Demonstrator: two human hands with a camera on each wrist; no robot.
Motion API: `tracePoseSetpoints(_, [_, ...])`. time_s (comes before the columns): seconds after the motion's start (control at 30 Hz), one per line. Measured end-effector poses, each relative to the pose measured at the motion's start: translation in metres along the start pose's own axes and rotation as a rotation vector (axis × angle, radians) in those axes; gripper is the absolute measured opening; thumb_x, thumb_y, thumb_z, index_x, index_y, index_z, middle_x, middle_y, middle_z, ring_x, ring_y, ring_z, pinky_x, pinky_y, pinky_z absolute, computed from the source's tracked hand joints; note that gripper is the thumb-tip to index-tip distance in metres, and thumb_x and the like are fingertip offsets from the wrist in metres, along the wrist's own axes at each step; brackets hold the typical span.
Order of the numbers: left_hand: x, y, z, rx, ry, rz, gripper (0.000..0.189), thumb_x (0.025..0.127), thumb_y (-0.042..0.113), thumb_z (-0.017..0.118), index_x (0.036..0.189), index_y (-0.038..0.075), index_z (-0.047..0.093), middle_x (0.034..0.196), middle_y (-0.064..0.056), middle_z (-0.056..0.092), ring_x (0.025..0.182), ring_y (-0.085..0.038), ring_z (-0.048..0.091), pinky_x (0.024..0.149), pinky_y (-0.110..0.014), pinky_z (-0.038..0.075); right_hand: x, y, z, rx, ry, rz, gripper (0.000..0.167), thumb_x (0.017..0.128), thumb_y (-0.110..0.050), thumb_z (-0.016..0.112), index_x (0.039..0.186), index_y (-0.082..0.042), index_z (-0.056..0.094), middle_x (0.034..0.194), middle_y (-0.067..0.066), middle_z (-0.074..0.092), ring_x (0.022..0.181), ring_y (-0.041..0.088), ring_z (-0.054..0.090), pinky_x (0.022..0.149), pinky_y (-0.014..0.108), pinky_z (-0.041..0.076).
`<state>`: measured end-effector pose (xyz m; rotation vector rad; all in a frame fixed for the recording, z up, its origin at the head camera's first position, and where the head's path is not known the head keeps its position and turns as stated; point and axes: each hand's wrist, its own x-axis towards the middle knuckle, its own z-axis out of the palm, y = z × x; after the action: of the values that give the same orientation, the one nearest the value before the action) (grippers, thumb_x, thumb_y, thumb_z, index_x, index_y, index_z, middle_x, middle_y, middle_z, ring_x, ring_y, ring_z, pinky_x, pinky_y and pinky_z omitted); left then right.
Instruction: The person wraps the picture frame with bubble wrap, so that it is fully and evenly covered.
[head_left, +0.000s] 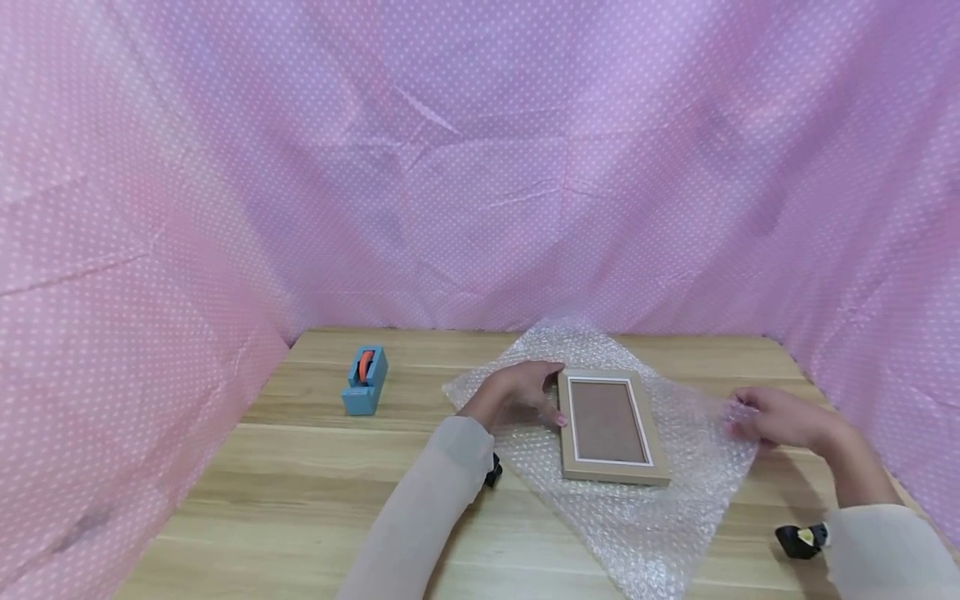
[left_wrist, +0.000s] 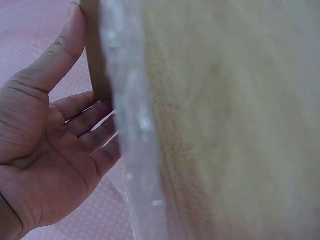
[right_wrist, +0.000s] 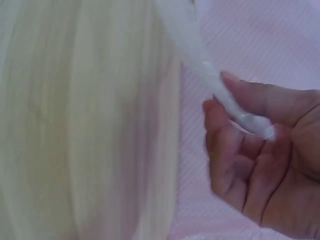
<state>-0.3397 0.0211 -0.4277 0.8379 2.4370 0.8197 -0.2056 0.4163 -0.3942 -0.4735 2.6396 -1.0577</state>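
Bubble wrap (head_left: 645,533) stretches toward the counter's (head_left: 300,500) near edge; on it I see the picture frame (head_left: 606,421), long axis near-to-far — just right of the left hand (head_left: 519,390), the nearer, whose spread fingers touch it. The right hand (head_left: 783,419) pinches the wrap's right side.

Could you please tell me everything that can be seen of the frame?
The frame is rectangular, with a wide tan border that looks like wood, thin white inner edging and a plain brown panel. It lies flat, panel up and uncovered, on the bubble wrap, its long sides running away from the person. The left hand touches its left side with thumb and fingers.
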Motion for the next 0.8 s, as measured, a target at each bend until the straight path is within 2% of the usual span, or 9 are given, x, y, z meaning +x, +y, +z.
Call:
tracePoseSetpoints(0.07, [-0.001, 0.001, -0.001, 0.013, -0.001, 0.002, 0.117, 0.068, 0.037, 0.097, 0.162, 0.015, 0.031, 0.160, -0.004, 0.043, 0.148, -0.024, 0.037, 0.122, -0.038, 0.028, 0.002, -0.009, 0.001, 0.070, 0.011, -0.002, 0.011, 0.102, -0.006, 0.057, 0.102, 0.005, 0.059, 0.076, 0.000, 0.054, 0.062, 0.009, 0.052, 0.053, 0.028, 0.050])
tracePoseSetpoints(0.17, [-0.001, 0.002, -0.001, 0.034, -0.001, 0.003, 0.117, 0.068, 0.038, 0.096, 0.162, 0.015, 0.031, 0.158, -0.005, 0.045, 0.147, -0.024, 0.038, 0.121, -0.037, 0.029, 0.009, -0.028, 0.004, 0.143, 0.049, 0.012, 0.018, 0.102, -0.009, 0.059, 0.109, 0.008, 0.058, 0.083, 0.004, 0.059, 0.068, 0.012, 0.057, 0.059, 0.032, 0.056])
tracePoseSetpoints(0.33, [-0.003, 0.003, -0.002, 0.062, 0.015, -0.013, 0.117, 0.067, 0.040, 0.097, 0.161, 0.017, 0.032, 0.157, -0.005, 0.046, 0.146, -0.024, 0.039, 0.120, -0.039, 0.030, 0.030, -0.063, 0.019, 0.312, 0.075, 0.072, 0.034, 0.099, -0.009, 0.063, 0.121, 0.015, 0.052, 0.096, 0.011, 0.062, 0.078, 0.016, 0.062, 0.068, 0.035, 0.060])
tracePoseSetpoints(0.47, [-0.003, 0.004, -0.001, 0.056, 0.011, -0.007, 0.117, 0.067, 0.039, 0.096, 0.162, 0.016, 0.032, 0.158, -0.006, 0.044, 0.147, -0.025, 0.038, 0.121, -0.040, 0.030, 0.049, -0.084, 0.036, 0.430, 0.089, 0.079, 0.036, 0.098, -0.006, 0.064, 0.123, 0.016, 0.050, 0.100, 0.013, 0.063, 0.083, 0.016, 0.064, 0.071, 0.034, 0.061])
tracePoseSetpoints(0.67, [-0.004, 0.005, -0.001, 0.071, 0.016, 0.010, 0.115, 0.068, 0.039, 0.096, 0.161, 0.013, 0.032, 0.157, -0.007, 0.046, 0.146, -0.025, 0.040, 0.120, -0.039, 0.031, 0.074, -0.096, 0.063, 0.574, 0.066, 0.056, 0.042, 0.097, 0.003, 0.061, 0.131, 0.021, 0.046, 0.101, 0.015, 0.066, 0.086, 0.018, 0.067, 0.078, 0.032, 0.061])
tracePoseSetpoints(0.8, [-0.003, 0.006, -0.001, 0.065, 0.018, 0.012, 0.115, 0.068, 0.037, 0.096, 0.161, 0.012, 0.033, 0.155, -0.008, 0.048, 0.144, -0.025, 0.042, 0.120, -0.039, 0.032, 0.087, -0.098, 0.083, 0.590, 0.035, 0.082, 0.040, 0.094, 0.010, 0.058, 0.130, 0.023, 0.046, 0.098, 0.015, 0.065, 0.082, 0.021, 0.069, 0.078, 0.034, 0.062])
